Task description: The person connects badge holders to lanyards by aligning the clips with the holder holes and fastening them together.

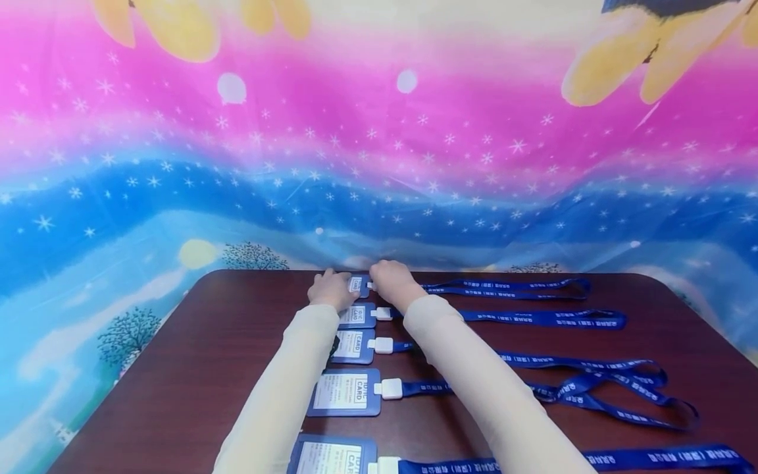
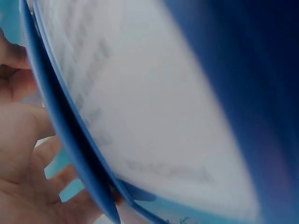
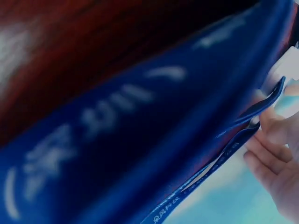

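Blue-framed ID badge holders, each with a blue lanyard on a white clip, lie in a column on the table. At the far end, my left hand [image 1: 331, 289] holds the farthest badge holder [image 1: 356, 284] by its left part, thumb along the near edge. My right hand [image 1: 395, 282] grips that badge's lanyard [image 1: 503, 288] beside its clip. In the left wrist view, a nearer badge holder [image 2: 154, 107] fills the foreground, with the left hand [image 2: 23, 154] beyond it. The right wrist view has the right hand [image 3: 280, 163] with fingers on the lanyard near a white clip [image 3: 284, 67].
Nearer on the dark red-brown table [image 1: 160, 395] lie a second badge holder [image 1: 360, 315], a third badge holder [image 1: 357, 346] and others below the arms. Their lanyards stretch right; one lanyard [image 1: 628, 395] is looped over itself. A printed cloth [image 1: 379, 164] hangs behind the far edge.
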A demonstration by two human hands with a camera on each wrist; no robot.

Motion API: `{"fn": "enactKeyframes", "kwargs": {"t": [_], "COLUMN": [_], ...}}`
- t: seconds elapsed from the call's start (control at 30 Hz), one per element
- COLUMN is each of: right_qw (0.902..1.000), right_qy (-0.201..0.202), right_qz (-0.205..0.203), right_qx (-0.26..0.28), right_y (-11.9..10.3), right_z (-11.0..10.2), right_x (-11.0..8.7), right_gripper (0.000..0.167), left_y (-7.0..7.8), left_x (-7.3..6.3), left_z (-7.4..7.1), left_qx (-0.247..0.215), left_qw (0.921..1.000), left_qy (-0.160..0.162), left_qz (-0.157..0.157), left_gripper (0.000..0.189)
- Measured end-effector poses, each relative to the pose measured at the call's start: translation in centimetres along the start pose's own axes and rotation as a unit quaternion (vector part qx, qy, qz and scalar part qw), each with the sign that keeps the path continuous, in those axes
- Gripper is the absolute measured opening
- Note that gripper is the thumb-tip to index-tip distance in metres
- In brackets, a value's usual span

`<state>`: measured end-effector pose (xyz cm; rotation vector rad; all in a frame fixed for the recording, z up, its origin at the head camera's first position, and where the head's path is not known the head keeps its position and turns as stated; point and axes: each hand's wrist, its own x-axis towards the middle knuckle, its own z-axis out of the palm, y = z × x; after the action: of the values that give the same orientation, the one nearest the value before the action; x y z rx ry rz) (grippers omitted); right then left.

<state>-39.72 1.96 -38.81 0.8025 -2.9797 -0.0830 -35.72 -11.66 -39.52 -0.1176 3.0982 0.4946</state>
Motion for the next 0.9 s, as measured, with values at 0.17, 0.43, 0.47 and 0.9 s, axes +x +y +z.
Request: {"fn": "enactKeyframes", "kwargs": {"t": [0.17,0.43,0.47,0.9], "right_qw": [0.9999,0.9994,0.9992,0.9991], "right_qy": [-0.005,-0.015,-0.016,-0.010], "right_qz": [0.003,0.006,0.006,-0.003], "right_qx": [-0.009,-0.031,-0.035,-0.042], "right_y": [-0.4,-1.0,-1.1,-1.2], "right_z": [0.3,0.3,0.4,0.1], "right_x": [0.0,0.0,0.0,0.3], "right_gripper": [0.018,0.024,0.025,0.017], "left_y": [0.2,0.3,0.4,-0.1], "left_x": [-0.5,-0.8,-0.9,-0.9], "left_z": [-0.1,-0.3,-0.3,-0.5], "left_qx": [-0.019,-0.020,-0.019,-0.029], "left_qw": [0.9998,0.9997,0.9998,0.9995], "left_qy": [0.002,0.009,0.009,0.000], "left_qz": [-0.002,-0.005,-0.005,0.009], "left_gripper": [0.056,0.055,0.055,0.057]}}
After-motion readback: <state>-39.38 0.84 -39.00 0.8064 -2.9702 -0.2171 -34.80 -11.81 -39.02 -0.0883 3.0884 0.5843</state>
